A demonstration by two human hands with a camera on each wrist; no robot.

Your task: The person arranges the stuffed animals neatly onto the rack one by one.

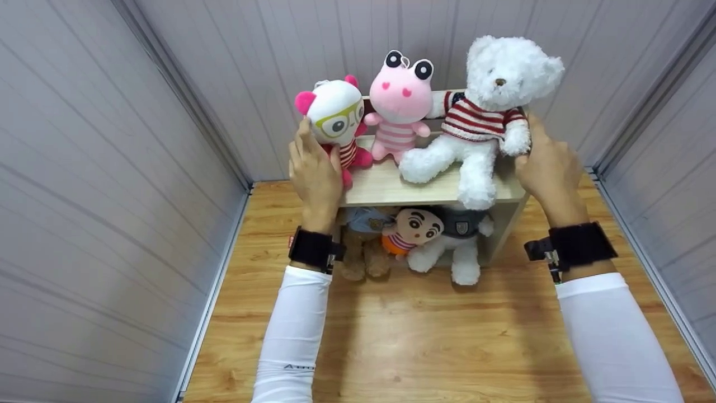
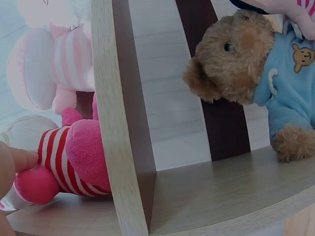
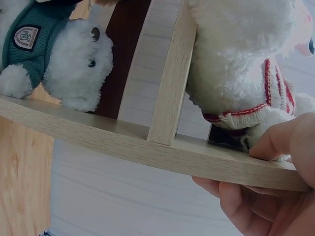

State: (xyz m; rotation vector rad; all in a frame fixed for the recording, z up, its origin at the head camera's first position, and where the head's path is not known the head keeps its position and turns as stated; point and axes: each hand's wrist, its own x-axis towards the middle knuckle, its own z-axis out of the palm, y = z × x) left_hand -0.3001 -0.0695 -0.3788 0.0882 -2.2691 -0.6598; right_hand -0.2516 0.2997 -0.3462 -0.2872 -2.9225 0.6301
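A small wooden shelf [image 1: 403, 190] stands against the back wall, with plush toys on both levels. My left hand [image 1: 316, 168] grips its left side panel, thumb against a pink-eared doll [image 2: 59, 157] in yellow glasses and red stripes. At the right side panel [image 3: 211, 167], my right hand [image 1: 551, 165] pinches the board, thumb inside and fingers outside. Beside that thumb sits a white teddy bear [image 1: 481, 123] in a striped sweater. Between doll and bear sits a pink frog plush [image 1: 400, 101].
The lower level holds a brown bear [image 2: 241, 59] in a blue hoodie, a cartoon-boy doll [image 1: 417, 226] and a white bear [image 3: 78, 64] in a dark sweater. Grey panel walls [image 1: 112, 168] close in the left, back and right. Wood flooring [image 1: 425, 336] lies in front.
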